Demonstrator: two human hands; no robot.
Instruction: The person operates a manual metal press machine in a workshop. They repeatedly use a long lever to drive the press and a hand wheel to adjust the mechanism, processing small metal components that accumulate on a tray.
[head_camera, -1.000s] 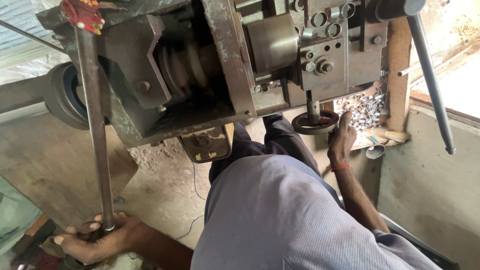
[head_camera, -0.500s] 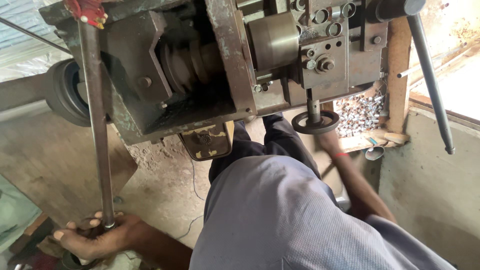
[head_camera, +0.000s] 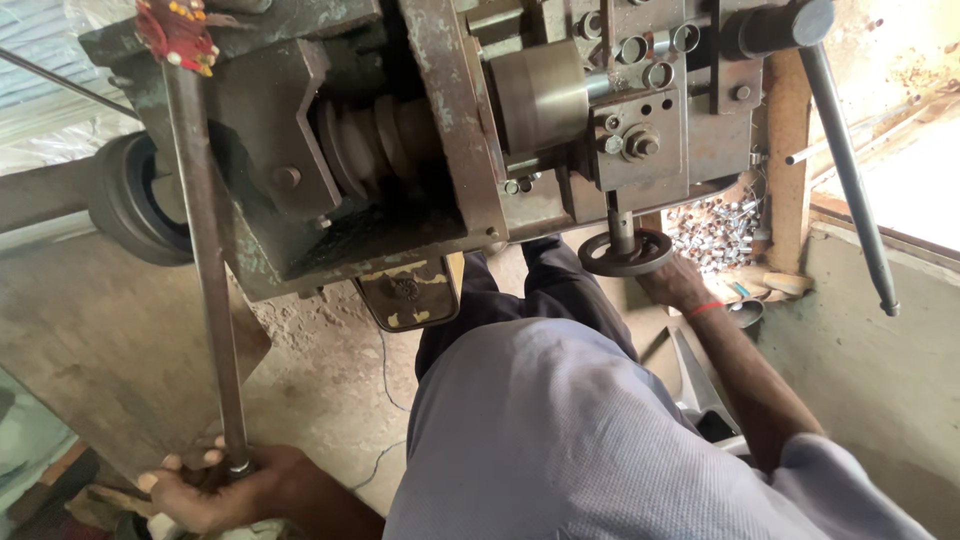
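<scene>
- Hands work at opposite ends of the frame: the left hand (head_camera: 215, 490) at the lower left is closed around the bottom end of a long steel rod (head_camera: 205, 270), fingers wrapped about it where it meets the floor.
- Right hand (head_camera: 672, 283) reaches up under the small black handwheel (head_camera: 625, 253) at centre right; its fingers touch the wheel's lower rim, but whether they close on it cannot be told, as the wheel hides them.
- A red band sits on the right wrist, just below the wheel.
- The rod runs steeply from a red tag (head_camera: 178, 32) at the upper left down to the gripping hand, passing close in front of the left edge of the grey-green machine body (head_camera: 300, 170).
- Stepped pulley grooves (head_camera: 375, 145) show in an opening of the body, right of the rod; a smooth steel cylinder (head_camera: 540, 95) lies further right.
- A dark lever bar (head_camera: 845, 170) slants down the right side, its free end hanging clear above the concrete ledge (head_camera: 860, 330).
- A heap of small metal parts (head_camera: 715, 230) lies just right of the handwheel, against a wooden post (head_camera: 785, 160).
- The person's knees and grey shirt fill the lower middle, beneath the machine's bottom edge; bare dusty floor (head_camera: 330, 390) lies open between the rod and the legs.
</scene>
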